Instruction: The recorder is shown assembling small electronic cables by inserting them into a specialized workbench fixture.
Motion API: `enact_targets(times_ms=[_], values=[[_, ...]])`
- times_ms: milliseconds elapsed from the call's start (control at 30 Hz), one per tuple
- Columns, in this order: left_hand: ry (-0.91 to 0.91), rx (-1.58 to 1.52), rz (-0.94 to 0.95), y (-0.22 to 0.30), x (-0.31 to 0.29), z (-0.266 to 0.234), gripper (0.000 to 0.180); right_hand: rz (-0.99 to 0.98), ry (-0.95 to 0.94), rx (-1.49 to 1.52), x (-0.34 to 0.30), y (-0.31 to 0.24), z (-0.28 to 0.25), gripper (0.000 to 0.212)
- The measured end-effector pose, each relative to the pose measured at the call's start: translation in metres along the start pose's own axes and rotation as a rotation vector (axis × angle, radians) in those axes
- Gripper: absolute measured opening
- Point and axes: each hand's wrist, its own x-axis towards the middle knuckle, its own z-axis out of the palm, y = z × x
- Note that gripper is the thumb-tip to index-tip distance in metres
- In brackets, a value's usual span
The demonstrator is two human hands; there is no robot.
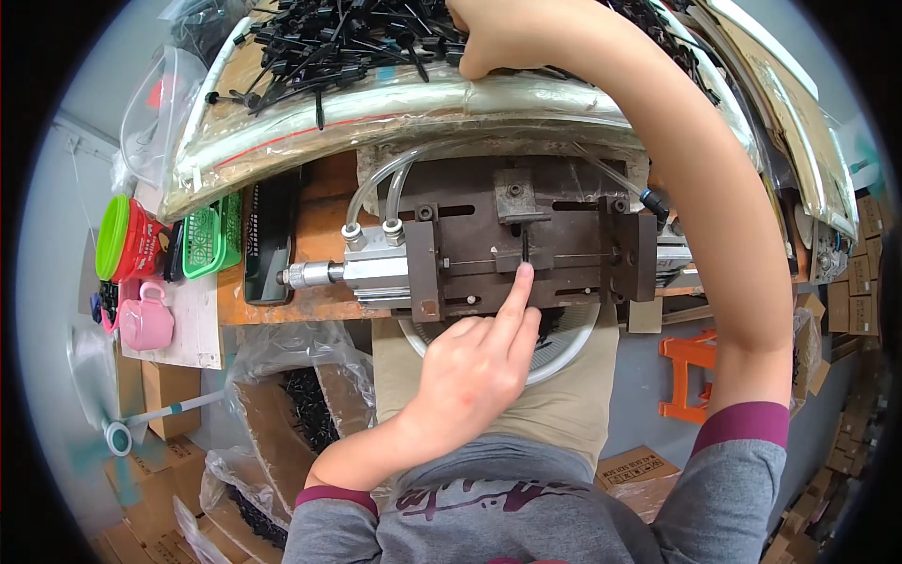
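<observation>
My left hand reaches over the front of a dark metal clamping fixture. Its index finger is stretched out, the tip touching a thin black piece in the slot at the fixture's middle; the other fingers are loosely bent and I see nothing held in them. At the top edge my right hand lies at a heap of black plastic parts with thin stems. The picture's edge cuts off its fingers, so any grip there is hidden.
Silver air cylinders with clear hoses flank the fixture. To the left are a black phone-like slab, a green basket and a pink mug. Below stand an open carton of black parts and an orange stool.
</observation>
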Motion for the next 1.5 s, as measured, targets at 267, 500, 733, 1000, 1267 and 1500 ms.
enact_targets(times_ms=[267,500,733,1000,1267,1500], values=[[-0.019,0.019,-0.025,-0.006,0.006,0.007,0.026,-0.021,0.027,0.223,0.006,0.030,-0.002,0.031],[0.041,-0.191,-0.048,-0.004,0.014,-0.008,0.030,0.361,0.345,0.995,-0.062,0.029,-0.022,0.022],[0.514,-0.232,-0.062,-0.016,0.046,-0.035,0.046,0.122,0.259,1.558,-0.129,0.023,0.038,0.026],[0.351,-0.387,0.016,-0.007,0.034,-0.036,0.036,0.255,-0.072,1.702,-0.169,-0.009,0.059,0.017],[0.136,-0.341,-0.116,0.006,0.000,-0.022,0.030,0.313,0.472,1.498,-0.196,0.006,0.066,0.018],[-0.062,-0.142,-0.030,0.000,0.000,0.001,0.026,0.254,0.542,1.086,-0.209,-0.001,0.068,0.023]])
